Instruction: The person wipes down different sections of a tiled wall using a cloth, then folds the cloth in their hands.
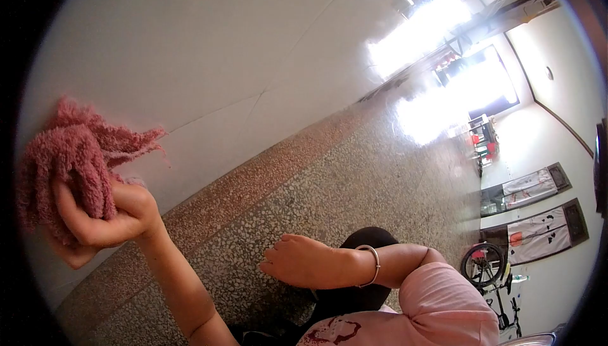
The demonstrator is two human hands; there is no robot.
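Note:
My left hand (pixel 104 216), at the left edge, is closed round a bunched pink fluffy cloth (pixel 76 156). The cloth lies against a pale tiled surface (pixel 209 48), with one loose corner sticking out to the right. My right hand (pixel 304 260) is near the lower middle, back of the hand showing, beside my dark-clothed knee (pixel 373 238). It holds nothing; its fingers look relaxed and are partly foreshortened. A thin bangle (pixel 377 267) is round that wrist.
A reddish strip (pixel 253 172) borders the speckled floor (pixel 380 181). At the right are a bicycle (pixel 484 263), two doorway curtains (pixel 538 235) and a pale wall (pixel 538 137). Bright window light (pixel 494 86) reflects off the surfaces. The view is strongly tilted.

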